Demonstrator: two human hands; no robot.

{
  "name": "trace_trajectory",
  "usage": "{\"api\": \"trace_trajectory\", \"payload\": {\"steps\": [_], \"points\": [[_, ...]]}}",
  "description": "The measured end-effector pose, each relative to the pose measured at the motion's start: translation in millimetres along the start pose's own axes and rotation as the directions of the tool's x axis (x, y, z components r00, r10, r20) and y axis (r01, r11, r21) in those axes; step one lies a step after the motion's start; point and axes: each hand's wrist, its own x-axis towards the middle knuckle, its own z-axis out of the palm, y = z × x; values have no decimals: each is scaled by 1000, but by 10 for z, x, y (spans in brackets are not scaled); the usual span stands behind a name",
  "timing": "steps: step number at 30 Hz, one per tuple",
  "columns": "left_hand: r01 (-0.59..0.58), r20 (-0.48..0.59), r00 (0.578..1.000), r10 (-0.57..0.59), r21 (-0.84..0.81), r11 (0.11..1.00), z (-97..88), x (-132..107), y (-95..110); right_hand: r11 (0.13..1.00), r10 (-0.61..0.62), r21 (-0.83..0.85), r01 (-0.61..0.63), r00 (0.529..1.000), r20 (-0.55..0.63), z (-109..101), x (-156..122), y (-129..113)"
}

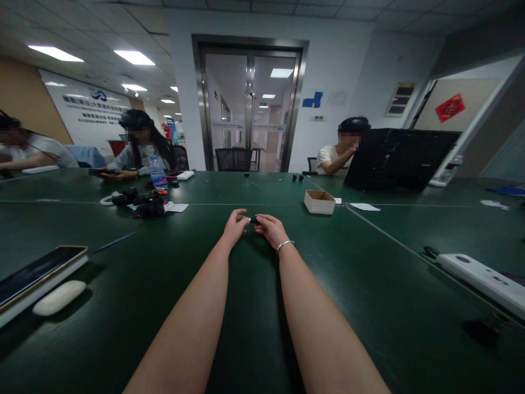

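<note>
Both my arms reach forward over the green table (254, 328). Between my hands is a small black object (254, 220), too small to name. My right hand (270, 229) pinches it from the right with thumb and fingers; a silver bracelet (285, 245) circles that wrist. The thumb of my left hand (235, 227) meets the object's left end, and its fingers curl above and behind. A small bright spot shows where thumb and object meet. To the right, beyond my hands, stands an open cardboard box (320, 204).
A phone (41, 273), a white oval case (59, 298) and a blue stick (114, 242) lie left. Farther back are a pile of black parts (143, 203) and a bottle (157, 174). A power strip (484, 279) and a black monitor (397, 158) are right. Several people sit around.
</note>
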Motion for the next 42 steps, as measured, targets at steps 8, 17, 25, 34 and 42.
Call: {"api": "trace_trajectory", "payload": {"steps": [8,17,25,34,42], "points": [[2,14,1000,-3,37,999,10,5,-3,1000,-18,-2,18,1000,13,-16,22,22],[24,8,1000,-24,12,1000,25,-7,11,1000,-23,3,23,999,41,-25,19,23],[-10,29,1000,9,9,1000,19,-13,14,1000,-5,-19,6,1000,29,-13,2,3],[4,72,997,-5,17,1000,43,-32,69,1000,1,-23,0,999,50,-13,20,16],[-10,61,998,8,27,1000,29,-14,40,1000,0,-21,2,998,61,-19,14,7]]}}
